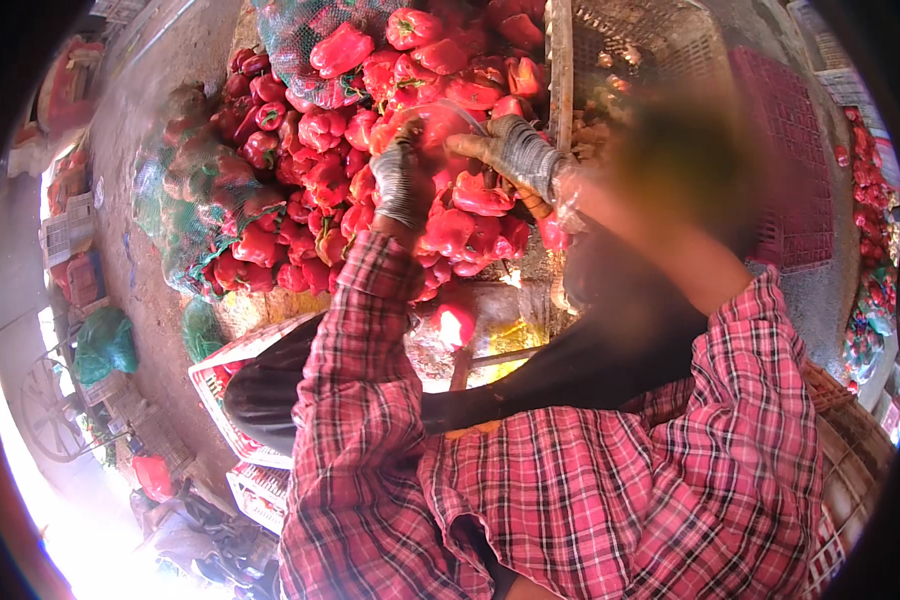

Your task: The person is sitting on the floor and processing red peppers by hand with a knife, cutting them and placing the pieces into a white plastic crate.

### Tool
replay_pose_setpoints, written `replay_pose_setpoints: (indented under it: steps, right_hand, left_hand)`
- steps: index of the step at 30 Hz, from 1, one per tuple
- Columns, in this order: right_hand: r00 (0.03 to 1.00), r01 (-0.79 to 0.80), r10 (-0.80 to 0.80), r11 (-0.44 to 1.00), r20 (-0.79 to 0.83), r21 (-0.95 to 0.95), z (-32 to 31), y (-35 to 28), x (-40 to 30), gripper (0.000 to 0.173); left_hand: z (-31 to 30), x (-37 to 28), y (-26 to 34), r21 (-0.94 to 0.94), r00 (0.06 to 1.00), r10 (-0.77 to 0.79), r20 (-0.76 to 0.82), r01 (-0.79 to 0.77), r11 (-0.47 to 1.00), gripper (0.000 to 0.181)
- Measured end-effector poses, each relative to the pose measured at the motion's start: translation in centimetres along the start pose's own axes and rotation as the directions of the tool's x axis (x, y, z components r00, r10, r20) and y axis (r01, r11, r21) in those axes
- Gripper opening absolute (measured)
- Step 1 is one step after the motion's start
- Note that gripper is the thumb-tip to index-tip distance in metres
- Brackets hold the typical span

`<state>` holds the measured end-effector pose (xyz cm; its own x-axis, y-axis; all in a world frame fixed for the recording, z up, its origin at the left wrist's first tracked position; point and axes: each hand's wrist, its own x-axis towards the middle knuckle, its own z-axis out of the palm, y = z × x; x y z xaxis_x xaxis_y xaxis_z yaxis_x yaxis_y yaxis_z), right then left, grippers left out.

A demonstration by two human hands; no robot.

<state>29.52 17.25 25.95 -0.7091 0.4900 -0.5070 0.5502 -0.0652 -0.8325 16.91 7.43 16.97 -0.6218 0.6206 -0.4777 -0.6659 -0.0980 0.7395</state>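
Observation:
Red bell peppers (322, 176) lie in a large heap, some spilling from green mesh bags (195, 191). Over the heap's middle, my left hand (401, 172), in a worn grey glove, has its fingers curled at a blurred red pepper (433, 124). To its right, my right hand (514, 150), in a stained grey glove, is level with it, with thumb and fingers towards the same pepper. A thin curved strip or edge shows between the hands; what it is cannot be told. Whether the right hand grips anything is unclear.
A wooden rail (561, 75) borders the heap, with a crate of trimmings (607, 82) beyond it. Farther right stands a red plastic crate (787, 157). White-rimmed crates (259, 450) stand by my left knee. A dark, blurred spot covers part of the view above my right forearm.

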Motion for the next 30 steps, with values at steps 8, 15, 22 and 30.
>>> replay_pose_setpoints:
  steps: [8, 15, 22, 30]
  right_hand:
    - [0.979, 0.168, -0.179, 0.979, 0.096, 0.112, 2.8, 2.4, 0.5, 0.019]
    - [0.875, 0.467, -0.449, 0.881, 0.183, -0.07, 2.2, 1.7, -0.8, 0.021]
    - [0.839, 0.541, -0.544, 0.838, -0.027, -0.071, -3.3, -1.8, -1.5, 0.021]
    - [0.908, -0.245, -0.197, 0.468, -0.37, -0.849, -22.0, 7.3, 5.2, 0.028]
  left_hand:
    - [-3.1, -0.8, -3.2, -0.111, 0.992, 0.125, -0.032, -0.128, 0.986, 0.022]
    - [-5.7, 3.3, -6.8, 0.229, 0.917, 0.287, 0.276, -0.353, 0.907, 0.028]
    - [-20.0, 0.3, 4.6, 0.031, 0.951, 0.266, 0.159, -0.274, 0.961, 0.033]
    - [-34.9, -14.7, 26.4, 0.59, 0.8, 0.376, -0.468, 0.599, -0.541, 0.065]
